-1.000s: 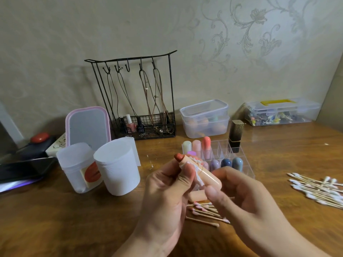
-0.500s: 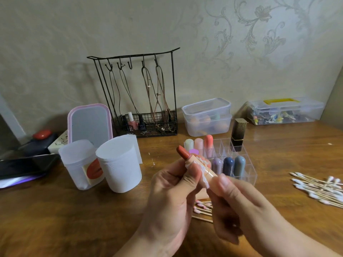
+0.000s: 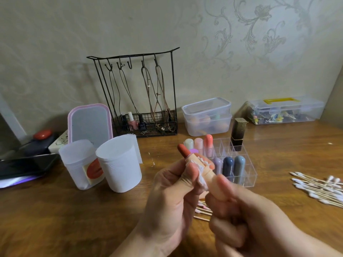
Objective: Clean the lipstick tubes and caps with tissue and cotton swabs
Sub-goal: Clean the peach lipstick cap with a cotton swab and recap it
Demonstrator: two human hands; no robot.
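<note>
Bare wooden table (image 3: pixel 55 219) open at near left. Blocked farther back by two white cups (image 3: pixel 118 164), a pink-rimmed mirror (image 3: pixel 90 123) and a wire rack (image 3: pixel 137 93). Right flank crowded by a clear organizer (image 3: pixel 246 175) and loose cotton swabs (image 3: pixel 319 188).

The right hand (image 3: pixel 246 216) was motion-blurred and hid the lipstick's (image 3: pixel 194 160) base. Used swabs (image 3: pixel 203 213) lay half hidden beneath both hands. The picture's right edge cut the clean swabs (image 3: pixel 319 188).
</note>
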